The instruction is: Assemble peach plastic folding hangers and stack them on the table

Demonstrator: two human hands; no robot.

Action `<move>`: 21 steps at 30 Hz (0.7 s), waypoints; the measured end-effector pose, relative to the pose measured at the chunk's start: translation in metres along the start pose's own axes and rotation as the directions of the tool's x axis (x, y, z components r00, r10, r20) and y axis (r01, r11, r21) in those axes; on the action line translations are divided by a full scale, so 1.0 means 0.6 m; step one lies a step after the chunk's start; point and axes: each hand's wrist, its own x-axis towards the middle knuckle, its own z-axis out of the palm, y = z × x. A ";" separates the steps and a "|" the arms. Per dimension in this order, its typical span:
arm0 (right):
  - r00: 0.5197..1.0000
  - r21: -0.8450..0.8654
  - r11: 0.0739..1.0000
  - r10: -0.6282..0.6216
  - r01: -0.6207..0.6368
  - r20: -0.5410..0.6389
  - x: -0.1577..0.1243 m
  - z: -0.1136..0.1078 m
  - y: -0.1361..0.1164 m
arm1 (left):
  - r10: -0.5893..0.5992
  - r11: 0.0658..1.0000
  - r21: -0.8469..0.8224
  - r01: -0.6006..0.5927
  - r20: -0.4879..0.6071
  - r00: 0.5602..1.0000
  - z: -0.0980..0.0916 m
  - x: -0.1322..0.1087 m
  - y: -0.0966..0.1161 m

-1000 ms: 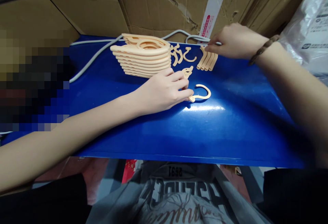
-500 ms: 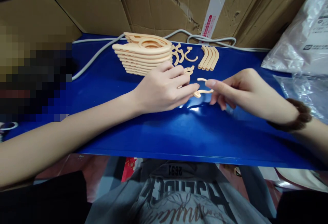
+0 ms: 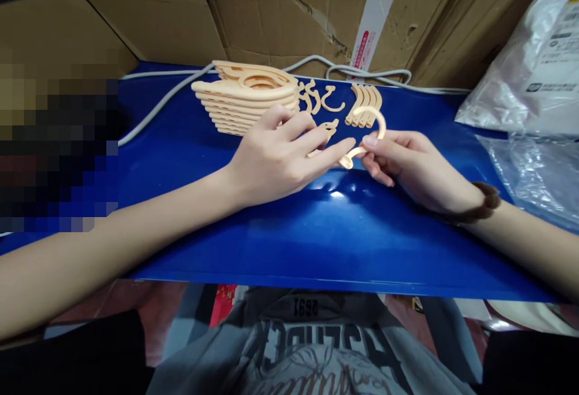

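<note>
A peach plastic hook is pinched between the thumb and fingers of my right hand, its curve up and its round base near my left fingertips. My left hand lies palm down with fingers apart, over some peach pieces that it partly hides. One small piece shows beyond its fingers. Behind my left hand is a stack of peach hanger bodies. Loose hooks lie to the right of the stack, then a row of several curved arms.
A white cable runs along the back of the blue table, before cardboard boxes. Clear plastic bags lie at the right. The far left is pixelated.
The hook in my right hand has turned so its curve now points up and shows fully. My right hand has moved slightly left. The view has shifted a little.
</note>
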 end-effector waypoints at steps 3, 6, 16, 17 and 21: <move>0.985 -0.247 0.960 -0.155 0.134 -0.069 0.012 -0.028 -0.007 | -0.089 0.994 -0.062 0.096 0.097 0.991 -0.003 0.002 -0.001; 0.954 -0.404 0.888 -0.282 0.220 -0.100 0.035 -0.072 -0.003 | -0.119 0.985 -0.110 0.134 0.135 0.984 -0.005 0.002 -0.002; 0.945 -0.623 0.753 -0.321 0.211 -0.068 0.073 -0.141 0.040 | -0.114 0.981 -0.140 0.133 0.134 0.984 -0.001 0.002 -0.003; 0.946 -0.637 0.742 -0.319 0.207 -0.064 0.072 -0.138 0.041 | -0.113 0.982 -0.136 0.131 0.135 0.984 -0.001 0.002 -0.003; 0.962 -0.697 0.693 -0.273 0.183 -0.019 0.068 -0.132 0.042 | -0.107 0.982 -0.138 0.126 0.142 0.984 0.000 0.002 -0.004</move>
